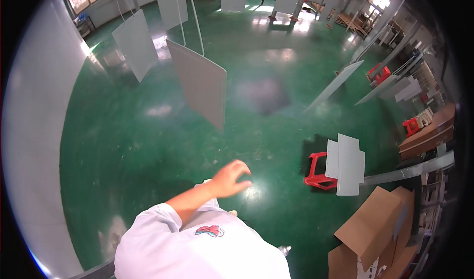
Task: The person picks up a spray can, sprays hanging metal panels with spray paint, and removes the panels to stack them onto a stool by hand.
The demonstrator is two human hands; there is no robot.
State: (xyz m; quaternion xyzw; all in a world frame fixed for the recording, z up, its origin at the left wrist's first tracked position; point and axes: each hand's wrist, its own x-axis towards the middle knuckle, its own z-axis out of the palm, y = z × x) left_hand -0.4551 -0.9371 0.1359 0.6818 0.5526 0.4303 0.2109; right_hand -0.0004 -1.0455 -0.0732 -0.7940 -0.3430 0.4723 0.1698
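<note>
My left hand [231,178] is held out in front of my white shirt [197,244], over the green floor. Its fingers are slightly curled with the thumb apart, a little blurred, and nothing is in them. A flat grey panel [200,84] hangs from rods ahead of it, and the hand does not touch it. To the right, several smaller light grey panels [349,163] lie on a red plastic stool [316,172]. My right hand does not show.
More panels hang farther off, such as one at the left [136,46] and a tilted one at the right [338,84]. An open cardboard box [373,224] stands at the lower right, near a grey metal bar [410,172]. A pale wall [39,145] runs along the left.
</note>
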